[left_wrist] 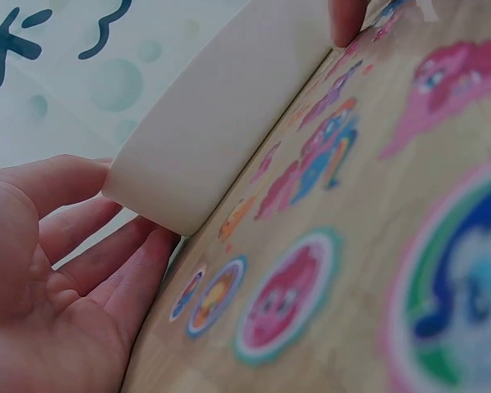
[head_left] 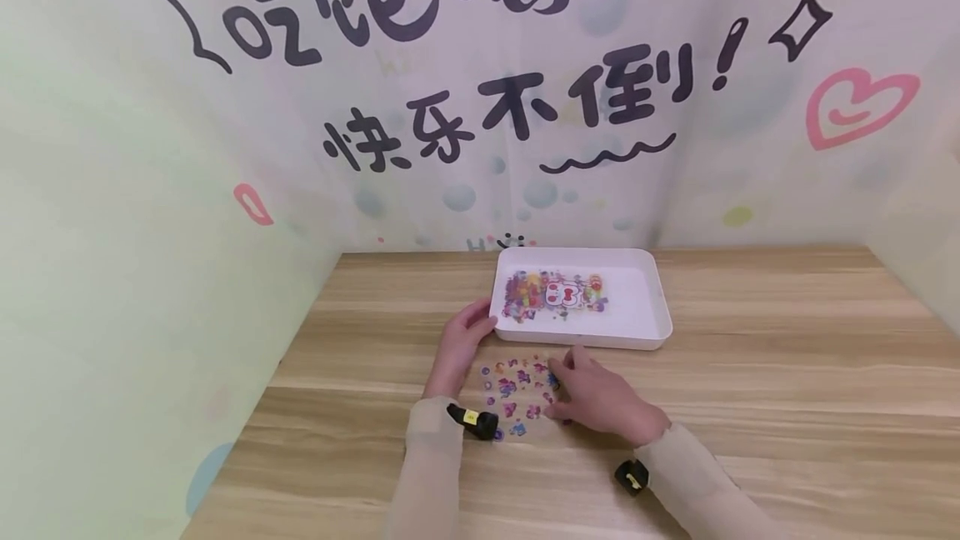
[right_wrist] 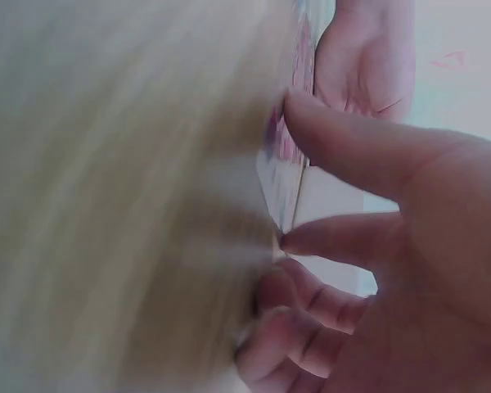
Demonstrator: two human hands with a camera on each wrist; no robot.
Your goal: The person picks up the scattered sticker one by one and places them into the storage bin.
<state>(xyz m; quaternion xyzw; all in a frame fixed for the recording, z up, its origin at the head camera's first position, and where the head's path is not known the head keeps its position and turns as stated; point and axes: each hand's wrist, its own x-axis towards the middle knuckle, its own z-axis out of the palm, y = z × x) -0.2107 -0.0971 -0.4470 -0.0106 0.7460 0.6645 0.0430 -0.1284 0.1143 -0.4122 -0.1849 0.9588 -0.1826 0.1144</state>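
Note:
A clear sticker sheet printed with small colourful cartoon ponies and round badges lies flat on the table. My right hand holds its right edge, thumb and index finger apart on it; in the right wrist view the other fingers are curled against the table. Behind the sheet stands a shallow white tray. My left hand grips the tray's near left corner, the thumb at the wall and the fingers round the side in the left wrist view.
More colourful sticker sheets, one with a white cartoon face with a red bow, lie in the tray's left part. The wood-grain table ends at a printed cloth backdrop close behind the tray.

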